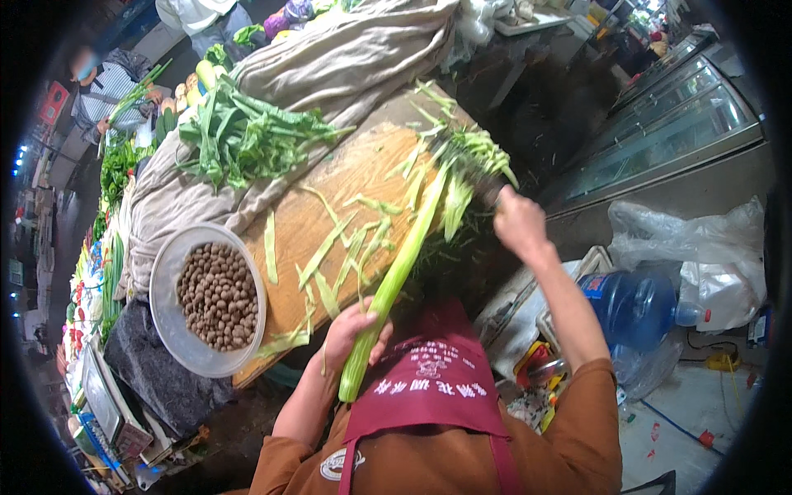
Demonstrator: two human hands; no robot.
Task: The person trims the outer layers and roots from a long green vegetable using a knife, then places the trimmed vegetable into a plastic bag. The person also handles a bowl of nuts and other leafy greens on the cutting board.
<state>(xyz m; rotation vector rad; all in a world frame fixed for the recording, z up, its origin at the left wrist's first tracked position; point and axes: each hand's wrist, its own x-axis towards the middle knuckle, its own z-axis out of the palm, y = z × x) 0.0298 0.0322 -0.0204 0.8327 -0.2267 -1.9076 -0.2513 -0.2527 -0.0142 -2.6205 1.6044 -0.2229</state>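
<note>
My left hand (356, 334) grips the thick lower end of a long pale-green celtuce stem (402, 266), which slants up and away across the edge of a wooden board (346, 185). In my right hand (521, 221) is the handle of a dark-bladed knife (486, 184); motion blurs its blade beside the stem's far end. Strips of green peel (328, 247) lie scattered over the board. More peelings (476, 148) are heaped at its far right corner. A pile of cut green leaves (247, 136) rests on a grey-beige cloth (340, 55) to the left.
A translucent plastic bowl (158, 309) of small brown round pieces sits at the board's left end. Vegetables (114, 266) line the far left, where a person (117, 93) holds green stalks. To my right are a blue water jug (631, 309), plastic bags (687, 235) and a glass-fronted case (674, 130).
</note>
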